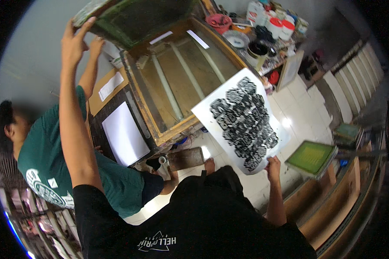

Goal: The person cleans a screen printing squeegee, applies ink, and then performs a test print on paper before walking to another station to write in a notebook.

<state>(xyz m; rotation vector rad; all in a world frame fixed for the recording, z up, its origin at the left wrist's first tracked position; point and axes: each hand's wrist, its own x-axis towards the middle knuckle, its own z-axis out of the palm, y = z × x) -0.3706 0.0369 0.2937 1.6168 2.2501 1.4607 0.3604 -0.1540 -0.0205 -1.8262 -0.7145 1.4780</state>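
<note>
Raised at the upper left, my left hand [76, 41] grips the edge of a dark green padded lid [134, 23]. Under the lid is a wooden-framed light box [160, 138] with long tubes beneath its glass. Low on the right, my right hand [273, 168] pinches the bottom corner of a white sheet [216, 105] printed with a dense black pattern. The sheet's upper part overlaps the box's near right edge. Two small white strips [198, 39] lie on the glass.
A co-worker in a green shirt [78, 151] stands at left, one arm raised near the lid. White paper [124, 134] lies on a dark table beside the box. Tubs and containers [274, 28] crowd a bench behind. A green mesh screen [311, 157] and wooden shelves [333, 207] stand right.
</note>
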